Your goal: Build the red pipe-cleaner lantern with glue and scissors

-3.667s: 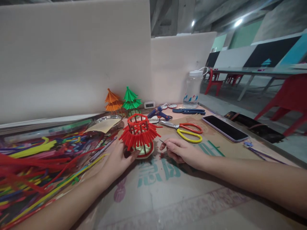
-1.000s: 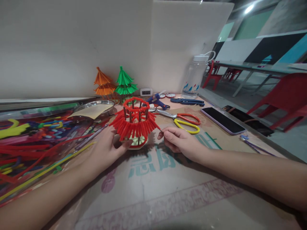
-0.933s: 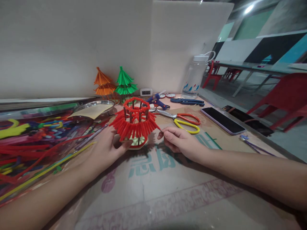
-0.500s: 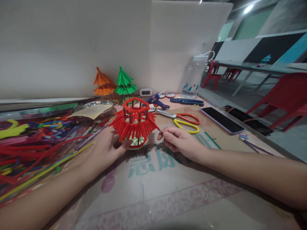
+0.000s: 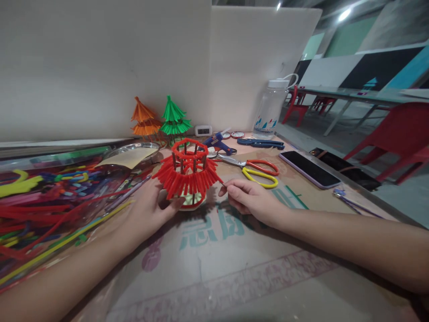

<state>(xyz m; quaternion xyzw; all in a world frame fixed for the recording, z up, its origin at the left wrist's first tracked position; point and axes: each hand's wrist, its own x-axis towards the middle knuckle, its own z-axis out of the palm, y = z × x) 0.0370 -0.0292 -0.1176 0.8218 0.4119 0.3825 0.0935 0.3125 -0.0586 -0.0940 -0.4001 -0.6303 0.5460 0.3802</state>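
Note:
A red pavilion model made of fuzzy pipe cleaners (image 5: 188, 176) stands on the cardboard, with a fringed roof, brown posts and a ring on top. My left hand (image 5: 157, 201) grips its lower left side, the thumb at the base and the other fingers partly hidden behind the fringe. At the model's right, my right hand (image 5: 250, 197) is closed in a pinch on a thin dark stick (image 5: 223, 184), whose tip meets the edge of the red roof. Scissors (image 5: 259, 172) with one red and one yellow handle lie just behind my right hand.
Orange (image 5: 145, 118) and green (image 5: 173, 118) pavilion models stand by the wall. A blue glue gun (image 5: 219, 143), pliers (image 5: 260, 143), bottle (image 5: 268, 109) and phone (image 5: 309, 169) lie or stand behind and right. Coloured pipe cleaners (image 5: 50, 210) fill the left; a metal plate (image 5: 152, 154) sits nearby.
Both hands and the red model hold nearly the same pose. Only the camera view has shifted very slightly.

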